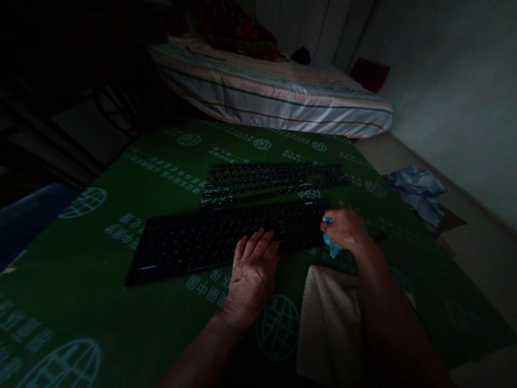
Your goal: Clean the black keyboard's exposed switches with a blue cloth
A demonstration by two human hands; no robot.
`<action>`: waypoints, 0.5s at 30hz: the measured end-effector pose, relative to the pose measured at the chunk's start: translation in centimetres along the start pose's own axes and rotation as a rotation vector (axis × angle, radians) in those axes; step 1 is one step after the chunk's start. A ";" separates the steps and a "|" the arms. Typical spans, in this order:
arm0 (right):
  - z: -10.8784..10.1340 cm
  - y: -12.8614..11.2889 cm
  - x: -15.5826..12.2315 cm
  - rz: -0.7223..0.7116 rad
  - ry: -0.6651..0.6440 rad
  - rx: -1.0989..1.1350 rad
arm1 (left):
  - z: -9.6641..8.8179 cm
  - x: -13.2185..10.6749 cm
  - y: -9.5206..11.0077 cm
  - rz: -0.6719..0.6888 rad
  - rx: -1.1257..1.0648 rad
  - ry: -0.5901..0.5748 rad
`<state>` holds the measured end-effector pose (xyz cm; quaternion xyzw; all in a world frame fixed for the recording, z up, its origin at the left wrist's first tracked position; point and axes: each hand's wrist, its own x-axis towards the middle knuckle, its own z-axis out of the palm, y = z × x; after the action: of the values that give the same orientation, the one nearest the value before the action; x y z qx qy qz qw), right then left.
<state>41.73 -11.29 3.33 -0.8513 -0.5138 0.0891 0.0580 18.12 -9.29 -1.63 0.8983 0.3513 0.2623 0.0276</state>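
A black keyboard (pixel 181 242) lies slantwise across the table, its left end nearer to me. It looks stripped of its keycaps. My left hand (pixel 255 267) rests on its front edge, right of the middle, palm down with fingers stretched out. My right hand (pixel 346 229) is closed around a small blue cloth (pixel 333 246) at the keyboard's right end. Part of the cloth hangs out below the fingers. Behind the keyboard, black keycaps (pixel 250 180) lie in rows on the table. A light-coloured towel (pixel 329 318) sits under my right forearm.
The green table cover (pixel 141 323) bears white globe prints and lettering. Past the far edge stands a bed (pixel 283 102) with a striped sheet. Crumpled blue-white plastic (pixel 418 188) is on the floor at right. A blue surface (pixel 40 215) shows at left. The room is dim.
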 end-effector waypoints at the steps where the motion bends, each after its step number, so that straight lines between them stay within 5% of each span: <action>1: -0.1 0.0 0.0 -0.011 -0.013 -0.015 | 0.0 0.0 0.0 0.000 0.002 0.000; 10: 0.2 0.3 -0.1 0.018 0.055 0.075 | 0.2 -0.1 -0.1 -0.012 0.009 0.004; 15: -0.2 0.3 -0.2 -0.015 -0.026 0.021 | 0.3 -0.1 -0.1 -0.009 0.012 -0.003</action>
<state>41.94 -11.65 3.53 -0.8455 -0.5200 0.1050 0.0608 18.14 -9.29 -1.93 0.8974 0.3568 0.2586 0.0240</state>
